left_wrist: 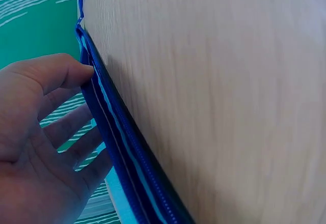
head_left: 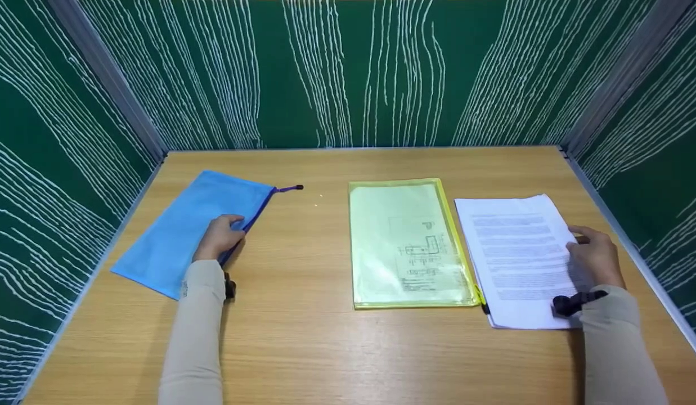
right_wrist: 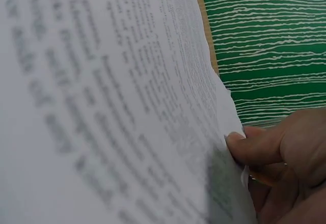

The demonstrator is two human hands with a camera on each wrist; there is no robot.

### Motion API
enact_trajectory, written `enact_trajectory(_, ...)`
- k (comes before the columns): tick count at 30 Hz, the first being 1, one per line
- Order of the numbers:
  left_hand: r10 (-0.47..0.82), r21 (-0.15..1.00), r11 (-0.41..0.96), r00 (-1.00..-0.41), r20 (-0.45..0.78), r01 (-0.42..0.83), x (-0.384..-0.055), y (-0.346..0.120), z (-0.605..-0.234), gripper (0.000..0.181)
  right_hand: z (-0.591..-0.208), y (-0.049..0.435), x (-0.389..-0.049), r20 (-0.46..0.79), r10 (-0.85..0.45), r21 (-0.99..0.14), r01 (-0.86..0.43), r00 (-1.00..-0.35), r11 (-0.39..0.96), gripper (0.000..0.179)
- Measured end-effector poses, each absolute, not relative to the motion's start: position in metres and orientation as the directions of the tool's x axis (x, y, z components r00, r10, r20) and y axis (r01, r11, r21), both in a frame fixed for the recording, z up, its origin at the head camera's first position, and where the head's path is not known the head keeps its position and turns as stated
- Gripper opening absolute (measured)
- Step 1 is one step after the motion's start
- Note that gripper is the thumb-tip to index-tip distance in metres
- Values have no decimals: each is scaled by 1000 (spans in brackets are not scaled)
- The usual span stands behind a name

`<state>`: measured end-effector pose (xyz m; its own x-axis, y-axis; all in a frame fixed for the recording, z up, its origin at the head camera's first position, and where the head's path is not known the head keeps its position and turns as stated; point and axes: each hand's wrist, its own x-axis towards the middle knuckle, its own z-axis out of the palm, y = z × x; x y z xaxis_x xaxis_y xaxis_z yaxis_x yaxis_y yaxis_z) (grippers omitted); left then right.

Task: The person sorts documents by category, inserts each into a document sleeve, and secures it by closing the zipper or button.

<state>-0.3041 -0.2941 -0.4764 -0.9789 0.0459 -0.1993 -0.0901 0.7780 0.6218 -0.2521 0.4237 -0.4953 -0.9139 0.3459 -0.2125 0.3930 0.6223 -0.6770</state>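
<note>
A blue zip pouch [head_left: 179, 225] with a dark zipper edge lies on the left side of the table. At that edge, my left hand [head_left: 219, 237] pinches one lip between thumb and fingers. The pouch's mouth [left_wrist: 119, 132] gapes in the left wrist view. On the right lies a stack of printed paper [head_left: 516, 253]. My right hand [head_left: 598, 256] grips its right edge, thumb [right_wrist: 254, 147] on top and fingers curled beneath. In the right wrist view the sheets [right_wrist: 127, 107] bend up slightly toward the hand.
A yellow zip pouch [head_left: 404, 247] with a printed sheet inside lies mid-table, its zipper pull touching the paper stack. Green panels with white wavy lines [head_left: 353, 73] wall in the wooden table [head_left: 302, 337] at the back and both sides.
</note>
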Motion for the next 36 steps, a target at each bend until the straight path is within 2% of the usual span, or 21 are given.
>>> enact_trajectory(9, 41, 575, 812, -974, -223, -98, -301, -293, -468, 40, -484, 428, -254, -299, 400, -745, 474, -866, 470, 50)
enact_trajectory(19, 56, 544, 837, -979, -196, -61, -302, -291, -466, 39, -480, 436, -247, -290, 394, -797, 448, -872, 406, 53)
enact_trajectory(25, 48, 550, 831, -975, -216, -81, -301, -290, -464, 39, -473, 441, -245, -355, 397, -796, 496, -846, 346, 55)
enact_trajectory(36, 73, 527, 849, -978, -195, -42, -302, -288, -463, 41, -472, 442, -243, -413, 387, -789, 536, -824, 299, 57)
